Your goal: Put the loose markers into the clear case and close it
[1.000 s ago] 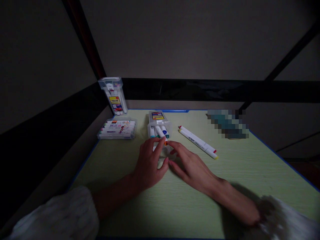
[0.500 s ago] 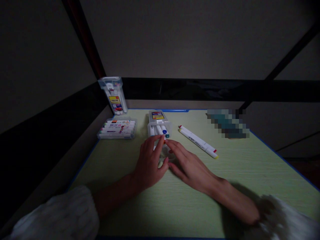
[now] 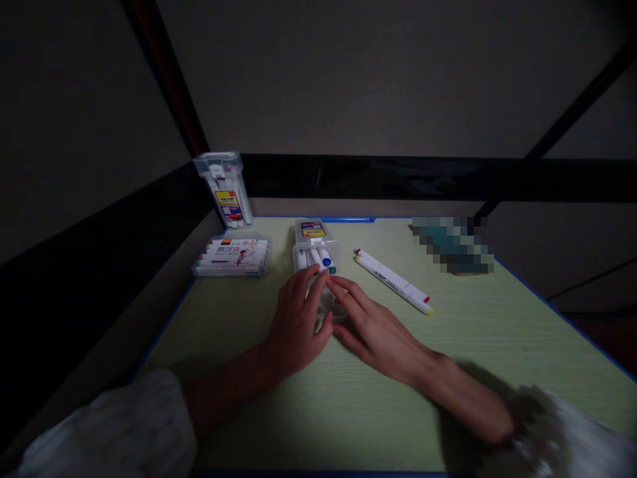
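A clear marker box (image 3: pixel 314 238) lies on its side on the pale green table (image 3: pixel 279 411), with white markers (image 3: pixel 322 257) sticking out of its open end. My left hand (image 3: pixel 296 325) rests just in front of it, fingers stretched onto the marker ends. My right hand (image 3: pixel 378 332) comes in from the right, its fingers flat and the index tip touching the same marker ends. A small clear piece, maybe a lid (image 3: pixel 336 309), lies between the two hands. Neither hand grips anything that I can see.
Two loose white markers (image 3: pixel 393 282) lie right of the box. A flat pack of markers (image 3: pixel 231 257) lies at the left, an upright clear marker box (image 3: pixel 226 189) behind it. A blurred teal object (image 3: pixel 452 245) sits far right. Dark rails edge the table.
Both hands have crept forward towards the box, and the markers have slid further in. The orange tip seen between the fingers earlier no longer shows.
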The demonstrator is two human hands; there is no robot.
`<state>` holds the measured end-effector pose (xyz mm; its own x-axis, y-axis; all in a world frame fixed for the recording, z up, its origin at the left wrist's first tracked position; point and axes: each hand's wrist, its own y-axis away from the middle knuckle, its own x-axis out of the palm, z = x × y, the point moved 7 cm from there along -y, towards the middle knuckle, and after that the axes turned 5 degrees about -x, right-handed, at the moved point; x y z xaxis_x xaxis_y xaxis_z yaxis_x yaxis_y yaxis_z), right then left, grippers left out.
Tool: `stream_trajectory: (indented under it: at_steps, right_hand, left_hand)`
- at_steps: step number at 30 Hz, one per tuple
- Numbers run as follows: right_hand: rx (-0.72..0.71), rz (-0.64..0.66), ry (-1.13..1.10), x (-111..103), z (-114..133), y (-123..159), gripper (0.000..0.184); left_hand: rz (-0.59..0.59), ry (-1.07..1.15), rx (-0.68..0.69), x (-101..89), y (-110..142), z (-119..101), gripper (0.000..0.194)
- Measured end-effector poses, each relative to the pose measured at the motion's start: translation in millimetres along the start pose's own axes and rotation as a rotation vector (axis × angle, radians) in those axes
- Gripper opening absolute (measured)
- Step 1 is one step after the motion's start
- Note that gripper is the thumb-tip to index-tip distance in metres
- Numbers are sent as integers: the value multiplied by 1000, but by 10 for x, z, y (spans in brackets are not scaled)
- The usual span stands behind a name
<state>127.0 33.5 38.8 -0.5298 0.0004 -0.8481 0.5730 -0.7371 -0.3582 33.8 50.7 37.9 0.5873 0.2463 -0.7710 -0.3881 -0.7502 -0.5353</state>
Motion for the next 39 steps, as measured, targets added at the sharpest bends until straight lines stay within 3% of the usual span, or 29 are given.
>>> stream_trajectory:
  at_steps: [39]
  right_hand:
    - [-27, 37, 37, -9, 53, -12, 46]
  left_hand:
    - [33, -31, -42, 55, 0, 52, 62]
